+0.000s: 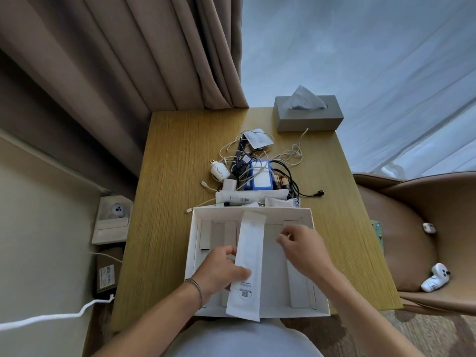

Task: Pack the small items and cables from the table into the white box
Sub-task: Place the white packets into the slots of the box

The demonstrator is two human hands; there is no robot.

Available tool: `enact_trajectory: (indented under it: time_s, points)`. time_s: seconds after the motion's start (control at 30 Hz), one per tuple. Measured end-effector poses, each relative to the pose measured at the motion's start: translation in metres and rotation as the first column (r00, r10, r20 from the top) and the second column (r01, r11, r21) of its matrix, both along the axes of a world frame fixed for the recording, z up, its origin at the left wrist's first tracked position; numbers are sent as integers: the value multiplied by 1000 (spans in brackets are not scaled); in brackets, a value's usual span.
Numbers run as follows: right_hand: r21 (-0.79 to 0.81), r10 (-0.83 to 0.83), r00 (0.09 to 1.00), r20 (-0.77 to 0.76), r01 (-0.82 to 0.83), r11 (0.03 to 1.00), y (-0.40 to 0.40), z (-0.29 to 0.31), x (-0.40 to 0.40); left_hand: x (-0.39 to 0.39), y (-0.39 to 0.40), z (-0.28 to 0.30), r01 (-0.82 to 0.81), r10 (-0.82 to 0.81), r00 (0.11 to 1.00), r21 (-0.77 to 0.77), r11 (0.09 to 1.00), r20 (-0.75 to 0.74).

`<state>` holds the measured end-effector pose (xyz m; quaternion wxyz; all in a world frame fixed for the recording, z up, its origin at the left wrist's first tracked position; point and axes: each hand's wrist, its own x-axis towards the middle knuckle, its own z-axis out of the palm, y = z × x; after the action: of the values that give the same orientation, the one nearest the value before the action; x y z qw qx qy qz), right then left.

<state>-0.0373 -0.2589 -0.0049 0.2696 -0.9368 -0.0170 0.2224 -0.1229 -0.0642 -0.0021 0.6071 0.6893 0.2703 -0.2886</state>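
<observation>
The white box (pixel 253 264) sits open at the near edge of the desk (pixel 170 176). A long white sleeve (pixel 248 264) lies lengthwise over the box, its near end past the front rim. The left hand (pixel 219 269) holds the sleeve, thumb on top, fingers curled round its left edge. The right hand (pixel 300 243) hovers inside the box, fingers loosely curled, grasping nothing. Behind the box lie tangled cables (pixel 260 161), a plug (pixel 219 171), a blue pack (pixel 260 177) and a tissue box (pixel 307 114).
</observation>
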Motion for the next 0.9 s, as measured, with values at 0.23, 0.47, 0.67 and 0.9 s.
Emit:
enact_trajectory:
  time_s: [0.23,0.47,0.67,0.9]
  points:
    - [115,-30,999,-10,31,993,-13,12,-2,18,-26,-39,-8,10,998,39,999,-61]
    - [144,-27,1000,-12,28,989,-13,7,-8,32,-44,-71,116,-102,990,142,983,-99]
    - [224,-33,999,-16,36,974,-19,11,-7,38,-51,-91,267,-225,962,384,884,-152]
    - [270,-43,999,-2,42,962,-22,11,0,43,-57,-95,438,-417,890,598,671,-185]
